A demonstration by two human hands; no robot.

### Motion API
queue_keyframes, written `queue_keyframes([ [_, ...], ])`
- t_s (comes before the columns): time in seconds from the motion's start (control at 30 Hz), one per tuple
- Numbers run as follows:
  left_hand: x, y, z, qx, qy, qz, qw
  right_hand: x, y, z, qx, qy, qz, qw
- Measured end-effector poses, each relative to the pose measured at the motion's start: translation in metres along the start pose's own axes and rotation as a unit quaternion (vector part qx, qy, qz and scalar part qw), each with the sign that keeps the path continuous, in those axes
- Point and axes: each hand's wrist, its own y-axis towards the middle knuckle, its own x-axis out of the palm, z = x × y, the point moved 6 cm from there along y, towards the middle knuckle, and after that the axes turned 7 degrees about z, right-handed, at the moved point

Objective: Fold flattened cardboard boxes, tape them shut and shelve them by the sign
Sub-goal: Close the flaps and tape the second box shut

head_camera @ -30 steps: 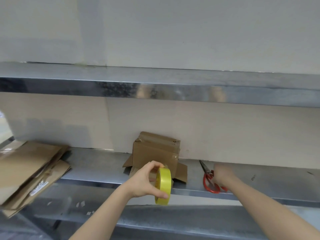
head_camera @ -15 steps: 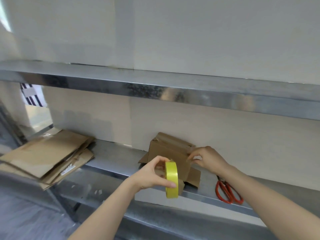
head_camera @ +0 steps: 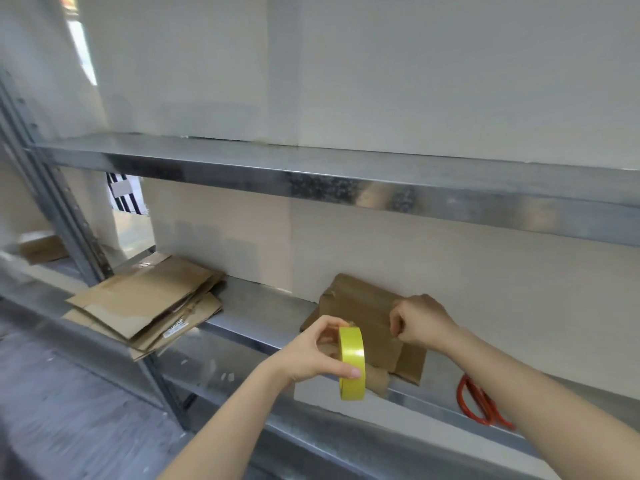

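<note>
A tape roll (head_camera: 350, 348) of yellow colour is being held upright in the left hand (head_camera: 304, 355), in the air just in front of the lower shelf (head_camera: 263, 306). The roll is being clamped between the thumb, which is lying across its outer band, and the fingers, which are being curled over its top edge. The roll's flat side is being turned toward the right.

A partly folded box (head_camera: 356, 303) of brown cardboard is being kept on the lower shelf, close against the pale back panel (head_camera: 450, 265), with its lower flaps being left spread out toward the shelf's front edge. The box is being gripped at its right edge by the right hand (head_camera: 420, 322), whose fingers are being curled tight and pinched on the cardboard. The tape roll is being held just in front of the box's left part; whether the two are touching cannot be told.

A stack of flattened cardboard (head_camera: 145, 303) is being kept at the left end of the same shelf, well apart from the box, with its front corners overhanging the shelf edge. A white label is being shown on one of the lower sheets.

Red-handled scissors (head_camera: 467, 400) are lying on the shelf to the right of the box, partly being hidden by the right forearm. An upper shelf (head_camera: 346, 174) of bare metal is running across above, and a perforated metal post (head_camera: 69, 216) is standing at the left.
</note>
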Motion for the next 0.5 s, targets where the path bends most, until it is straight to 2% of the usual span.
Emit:
queue_keyframes([
  [0.07, -0.006, -0.004, 0.000, -0.005, -0.017, 0.027, 0.999, -0.006, 0.003, -0.004, 0.006, 0.013, -0.002, 1.000],
  [0.1, -0.009, -0.005, 0.000, -0.007, -0.032, 0.047, 0.998, -0.011, 0.003, -0.006, 0.015, 0.047, 0.025, 0.998],
  [0.17, -0.016, -0.006, 0.004, -0.001, -0.078, 0.097, 0.992, -0.023, 0.001, -0.016, 0.034, 0.180, 0.098, 0.978],
  [0.2, -0.020, -0.005, 0.006, 0.000, -0.112, 0.125, 0.986, -0.029, -0.002, -0.025, 0.028, 0.258, 0.109, 0.960],
  [0.27, -0.026, -0.004, 0.015, 0.001, -0.188, 0.168, 0.968, -0.037, -0.008, -0.050, 0.001, 0.362, 0.057, 0.930],
  [0.33, -0.030, -0.003, 0.026, 0.003, -0.254, 0.181, 0.950, -0.042, -0.016, -0.075, -0.049, 0.369, -0.007, 0.928],
  [0.4, -0.031, -0.004, 0.035, 0.007, -0.303, 0.174, 0.937, -0.046, -0.018, -0.086, -0.093, 0.345, -0.009, 0.934],
  [0.5, -0.036, -0.006, 0.044, 0.011, -0.351, 0.172, 0.920, -0.052, -0.020, -0.083, -0.108, 0.336, -0.001, 0.936],
])
